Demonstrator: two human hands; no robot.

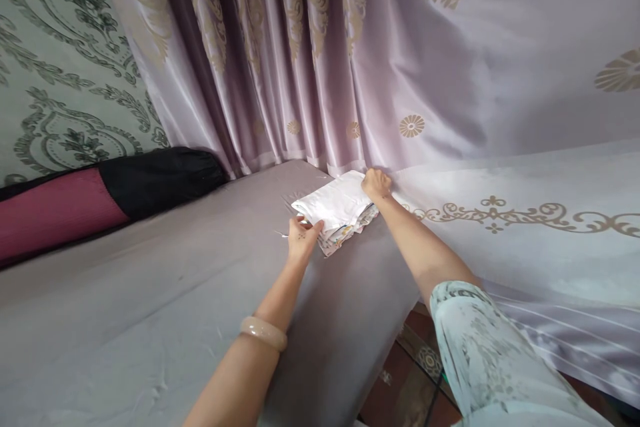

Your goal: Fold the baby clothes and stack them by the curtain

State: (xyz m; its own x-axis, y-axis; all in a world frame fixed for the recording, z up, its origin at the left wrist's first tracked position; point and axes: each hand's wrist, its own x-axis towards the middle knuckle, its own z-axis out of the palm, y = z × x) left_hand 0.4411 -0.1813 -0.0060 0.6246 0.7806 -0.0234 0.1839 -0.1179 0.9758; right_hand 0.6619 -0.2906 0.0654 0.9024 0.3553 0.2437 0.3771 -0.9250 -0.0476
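A folded white cloth (334,201) lies on top of a small stack of patterned cloths (345,235) at the far corner of a grey-covered bed. My left hand (303,235) grips the near left corner of the white cloth, thumb on top and fingers partly hidden at its edge. At the opposite, right-hand corner, my right hand (377,185) is closed on the same cloth, beside the curtain's hem. A pale bangle (263,332) circles my left wrist.
The grey bed sheet (150,293) spreads to the left. A long black and dark-red bundle (160,180) lies against the patterned wall. Purple curtains (320,80) hang behind and to the right. Tiled floor (410,373) shows below the bed's right edge.
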